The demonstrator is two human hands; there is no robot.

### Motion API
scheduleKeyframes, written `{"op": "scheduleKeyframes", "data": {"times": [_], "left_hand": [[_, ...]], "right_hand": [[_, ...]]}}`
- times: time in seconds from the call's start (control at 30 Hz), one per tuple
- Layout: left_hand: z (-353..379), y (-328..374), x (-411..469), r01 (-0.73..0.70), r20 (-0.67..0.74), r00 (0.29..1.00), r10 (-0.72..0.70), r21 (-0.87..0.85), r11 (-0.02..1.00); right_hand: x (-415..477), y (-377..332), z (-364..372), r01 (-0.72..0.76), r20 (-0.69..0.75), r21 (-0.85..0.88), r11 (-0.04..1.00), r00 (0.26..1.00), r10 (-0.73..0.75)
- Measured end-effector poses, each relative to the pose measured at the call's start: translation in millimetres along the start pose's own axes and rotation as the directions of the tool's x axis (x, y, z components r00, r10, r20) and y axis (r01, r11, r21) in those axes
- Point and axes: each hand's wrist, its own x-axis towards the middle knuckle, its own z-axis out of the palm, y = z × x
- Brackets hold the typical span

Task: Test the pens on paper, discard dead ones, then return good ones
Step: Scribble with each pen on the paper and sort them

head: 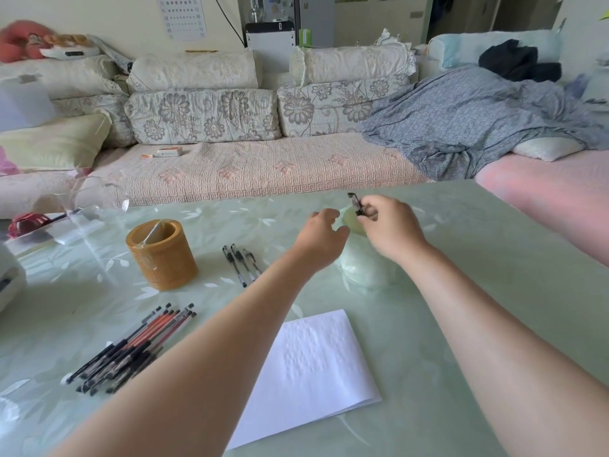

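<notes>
My right hand (389, 225) pinches a black pen (355, 204) upright over a pale green plastic bag (365, 272) at the far middle of the table. My left hand (324, 234) reaches to the bag's rim, its fingers curled on the thin plastic. A white folded paper (309, 374) lies near me. At the left front lies a heap of several black and red pens (131, 349). Three black pens (242, 262) lie side by side beyond it. A round yellow-brown pen holder (161, 255) stands to their left.
The table (494, 291) has a pale green leaf-patterned cover. A clear plastic container (95, 206) and a red object (28, 222) sit at the far left, a white device (10, 278) at the left edge. A sofa with cushions runs behind the table.
</notes>
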Motion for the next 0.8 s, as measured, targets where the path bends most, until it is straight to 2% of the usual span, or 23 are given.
{"op": "scheduleKeyframes", "data": {"times": [0.07,0.13,0.23,0.37,0.47,0.6,0.8], "left_hand": [[5.3,-1.3,2.6,-0.007,0.008,1.000,0.007,-0.002,1.000],[7.7,-2.8,2.3,-0.022,0.007,1.000,0.022,-0.003,1.000],[5.1,-6.8,0.7,-0.035,-0.002,0.999,0.035,-0.001,0.999],[-5.6,-16.6,-9.7,-0.041,-0.002,0.999,0.041,0.013,0.999],[-19.9,-31.1,-22.2,-0.061,-0.021,0.998,0.062,0.038,0.997],[-48.2,-59.6,-47.9,-0.052,-0.025,0.998,0.054,0.092,0.994],[-106.0,-117.2,-98.2,0.052,-0.005,0.999,-0.053,0.261,0.964]], "right_hand": [[-0.5,-0.4,3.5,-0.009,0.116,-0.086,0.996,0.993,0.019],[-0.8,0.2,6.3,0.001,0.153,-0.142,0.990,0.988,0.021],[-2.1,0.4,6.4,0.042,0.110,-0.198,0.979,0.994,-0.021],[-5.0,-14.0,7.3,0.150,0.026,-0.244,0.958,0.989,-0.148],[-13.7,-37.7,14.1,0.255,-0.006,-0.198,0.947,0.965,-0.261],[-34.7,-79.6,32.9,0.201,0.185,0.034,0.979,0.961,-0.203],[-67.4,-125.7,77.6,0.182,0.405,0.069,0.981,0.893,-0.194]]}}
